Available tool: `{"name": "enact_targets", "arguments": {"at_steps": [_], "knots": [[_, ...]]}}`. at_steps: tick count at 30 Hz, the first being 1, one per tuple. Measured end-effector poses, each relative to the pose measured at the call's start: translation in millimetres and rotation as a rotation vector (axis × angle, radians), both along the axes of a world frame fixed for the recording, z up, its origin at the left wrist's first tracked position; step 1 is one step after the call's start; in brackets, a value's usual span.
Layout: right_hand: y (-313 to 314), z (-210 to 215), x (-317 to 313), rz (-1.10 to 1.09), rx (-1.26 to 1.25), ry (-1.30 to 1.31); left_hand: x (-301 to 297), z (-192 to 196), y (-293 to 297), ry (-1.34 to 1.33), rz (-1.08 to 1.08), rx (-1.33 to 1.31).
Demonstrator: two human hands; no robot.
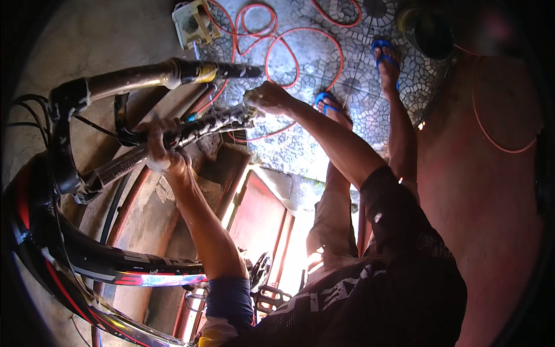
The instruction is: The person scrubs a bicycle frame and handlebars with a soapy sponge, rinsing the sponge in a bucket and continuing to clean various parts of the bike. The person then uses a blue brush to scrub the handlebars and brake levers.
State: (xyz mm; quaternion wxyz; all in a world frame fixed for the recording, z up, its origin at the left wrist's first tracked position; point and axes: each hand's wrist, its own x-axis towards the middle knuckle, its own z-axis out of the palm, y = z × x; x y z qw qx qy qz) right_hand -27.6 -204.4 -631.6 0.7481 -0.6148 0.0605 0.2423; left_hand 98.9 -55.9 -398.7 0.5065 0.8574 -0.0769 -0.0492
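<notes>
A black bicycle fork (208, 124) with two legs reaches across from the left, streaked with what looks like whitish foam. My left hand (165, 150) is wrapped round its nearer leg, where the bare stanchion meets the dark lower part. At the tip of that same leg is my right hand (269, 98), its fingers curled closed; a pale bit shows at the fingers, too small to name. The farther fork leg (130, 80) lies beyond both hands, touched by neither. The black, red and white bicycle frame (156, 269) runs below my left forearm.
A red-orange hose (341, 61) lies looped over the patterned stone floor (355, 87). Beyond the fork sits a small pale square container (193, 24). A dark bucket (430, 34) stands at far right. My feet wear blue sandals (326, 103). A pedal (272, 298) and loose cables (37, 110) show too.
</notes>
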Motion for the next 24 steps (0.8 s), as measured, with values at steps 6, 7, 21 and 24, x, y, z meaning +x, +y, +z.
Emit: {"name": "enact_targets", "arguments": {"at_steps": [6, 7, 21, 24], "knots": [[5.0, 28.9, 6.0, -0.127, 0.127, -0.227, 1.4, -6.0, 9.3, -0.07, -0.197, -0.076], [10.7, 21.2, -1.7, -0.155, 0.169, -0.094, 0.3, -8.3, 14.3, -0.14, -0.259, -0.046], [29.1, 22.3, 7.7, -0.022, -0.17, 0.01, -2.6, -1.0, -2.5, -0.057, -0.12, 0.01], [15.6, 36.5, -1.8, -0.169, -0.009, 0.134, -6.2, 15.6, -46.3, 0.204, 0.15, -0.195]]}}
